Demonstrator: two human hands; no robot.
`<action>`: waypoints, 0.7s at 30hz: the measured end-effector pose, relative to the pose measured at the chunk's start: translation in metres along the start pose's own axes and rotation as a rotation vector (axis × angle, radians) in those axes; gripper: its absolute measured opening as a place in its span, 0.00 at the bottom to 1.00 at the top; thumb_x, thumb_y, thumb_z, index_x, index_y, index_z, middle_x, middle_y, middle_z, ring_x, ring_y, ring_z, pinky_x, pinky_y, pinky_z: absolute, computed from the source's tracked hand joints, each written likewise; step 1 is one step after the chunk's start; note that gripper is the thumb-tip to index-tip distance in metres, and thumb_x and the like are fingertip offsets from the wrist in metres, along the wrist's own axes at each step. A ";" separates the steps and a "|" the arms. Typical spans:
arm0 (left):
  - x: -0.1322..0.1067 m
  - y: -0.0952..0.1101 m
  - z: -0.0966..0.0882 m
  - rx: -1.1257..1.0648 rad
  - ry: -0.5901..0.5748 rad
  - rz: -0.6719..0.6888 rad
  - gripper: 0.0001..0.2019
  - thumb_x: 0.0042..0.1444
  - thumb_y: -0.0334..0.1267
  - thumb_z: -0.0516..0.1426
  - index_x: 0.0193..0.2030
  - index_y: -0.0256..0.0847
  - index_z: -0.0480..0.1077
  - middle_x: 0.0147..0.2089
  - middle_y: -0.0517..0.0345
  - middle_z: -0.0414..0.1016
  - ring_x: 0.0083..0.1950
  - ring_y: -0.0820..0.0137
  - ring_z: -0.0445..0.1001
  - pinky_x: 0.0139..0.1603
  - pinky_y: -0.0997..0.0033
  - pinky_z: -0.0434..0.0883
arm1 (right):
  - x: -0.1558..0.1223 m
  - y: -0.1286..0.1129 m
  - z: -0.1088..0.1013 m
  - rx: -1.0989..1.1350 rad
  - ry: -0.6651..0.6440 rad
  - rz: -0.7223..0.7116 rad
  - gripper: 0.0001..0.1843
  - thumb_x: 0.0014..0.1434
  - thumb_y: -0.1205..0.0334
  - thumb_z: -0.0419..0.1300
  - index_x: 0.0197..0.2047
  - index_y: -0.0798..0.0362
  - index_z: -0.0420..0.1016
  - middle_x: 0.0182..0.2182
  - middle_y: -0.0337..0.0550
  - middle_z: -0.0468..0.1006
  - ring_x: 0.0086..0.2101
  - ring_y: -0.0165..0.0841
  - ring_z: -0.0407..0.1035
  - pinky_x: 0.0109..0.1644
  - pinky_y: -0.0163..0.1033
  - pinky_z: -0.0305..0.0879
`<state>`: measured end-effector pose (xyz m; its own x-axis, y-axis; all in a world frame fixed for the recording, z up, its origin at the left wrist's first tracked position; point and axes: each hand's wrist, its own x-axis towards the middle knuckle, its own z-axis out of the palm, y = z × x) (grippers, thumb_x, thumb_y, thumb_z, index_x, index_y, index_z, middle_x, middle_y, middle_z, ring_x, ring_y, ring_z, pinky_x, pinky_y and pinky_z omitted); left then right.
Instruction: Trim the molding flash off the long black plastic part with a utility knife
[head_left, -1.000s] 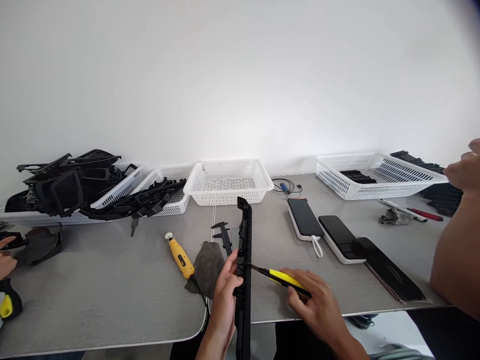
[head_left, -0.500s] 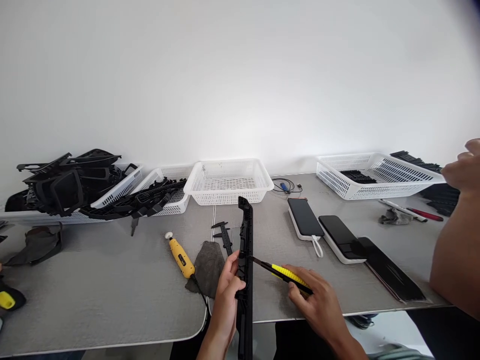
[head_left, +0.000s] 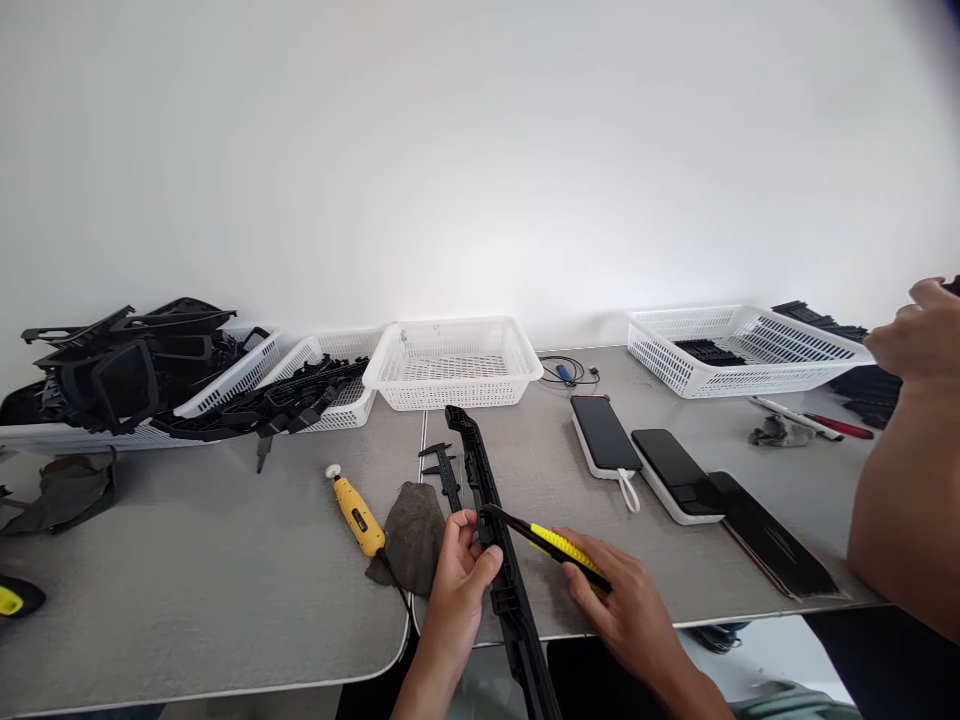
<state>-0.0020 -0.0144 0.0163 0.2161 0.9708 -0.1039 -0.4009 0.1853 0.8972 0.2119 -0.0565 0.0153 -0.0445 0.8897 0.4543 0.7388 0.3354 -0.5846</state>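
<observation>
Strip of black plastic (head_left: 508, 600) slants across the near edge of the grey table (head_left: 225, 580), its far end pointing toward the wall and its near end running out of the bottom of the view. The left hand (head_left: 456, 590) is clamped on it about midway, thumb on top, fingers at its left side. The right hand (head_left: 628, 603) is wrapped around the handle of a yellow-and-black knife (head_left: 562, 546), whose dark blade reaches the strip just beyond the left thumb; whether it bites in, I cannot tell. Just left of the strip lie a black caliper (head_left: 448, 482) and a dark grey cloth (head_left: 414, 535), with a yellow rotary tool (head_left: 358, 515) beside the cloth. To the right, two dark-screened devices (head_left: 604, 432) and a flat black packet (head_left: 772, 535) form a diagonal row. Farther back stands a white basket (head_left: 454, 394); well to its left, black parts (head_left: 127, 375) are heaped high. Another person's arm (head_left: 907, 490) enters at far right.
</observation>
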 end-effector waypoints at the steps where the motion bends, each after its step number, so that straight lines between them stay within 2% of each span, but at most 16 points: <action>1: 0.000 0.000 0.000 0.000 0.003 0.002 0.18 0.60 0.44 0.68 0.52 0.47 0.69 0.52 0.58 0.76 0.49 0.69 0.72 0.52 0.71 0.68 | 0.000 0.001 0.000 -0.002 0.008 0.015 0.19 0.71 0.55 0.56 0.58 0.51 0.81 0.48 0.47 0.88 0.43 0.39 0.84 0.45 0.40 0.81; 8: 0.001 -0.001 -0.001 0.013 0.015 0.010 0.16 0.60 0.42 0.67 0.52 0.47 0.70 0.51 0.58 0.76 0.48 0.69 0.72 0.50 0.72 0.69 | 0.001 -0.001 -0.001 0.015 0.000 0.025 0.19 0.71 0.54 0.56 0.57 0.50 0.82 0.47 0.46 0.88 0.42 0.39 0.84 0.45 0.41 0.81; 12: 0.001 0.001 0.000 0.019 0.037 0.007 0.16 0.58 0.40 0.66 0.53 0.47 0.72 0.52 0.55 0.79 0.49 0.66 0.74 0.50 0.71 0.70 | 0.003 -0.002 -0.002 0.004 0.058 0.066 0.18 0.70 0.55 0.56 0.55 0.51 0.83 0.47 0.46 0.88 0.43 0.40 0.84 0.46 0.41 0.81; 17: -0.004 0.017 0.007 0.037 0.082 -0.063 0.32 0.53 0.32 0.62 0.67 0.49 0.68 0.61 0.52 0.79 0.51 0.62 0.77 0.54 0.65 0.73 | 0.001 -0.003 -0.007 -0.014 0.068 -0.003 0.15 0.67 0.60 0.57 0.49 0.49 0.84 0.41 0.42 0.89 0.36 0.37 0.83 0.40 0.40 0.80; 21: -0.007 0.024 0.008 -0.032 0.100 -0.120 0.31 0.59 0.38 0.61 0.70 0.49 0.65 0.67 0.52 0.76 0.62 0.57 0.75 0.61 0.62 0.71 | 0.000 -0.004 -0.007 -0.049 0.072 -0.046 0.16 0.64 0.63 0.56 0.48 0.49 0.85 0.40 0.42 0.89 0.34 0.36 0.82 0.39 0.40 0.78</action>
<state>-0.0061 -0.0175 0.0423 0.1747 0.9515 -0.2533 -0.4060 0.3040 0.8618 0.2131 -0.0599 0.0222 -0.0324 0.8487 0.5279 0.7694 0.3583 -0.5288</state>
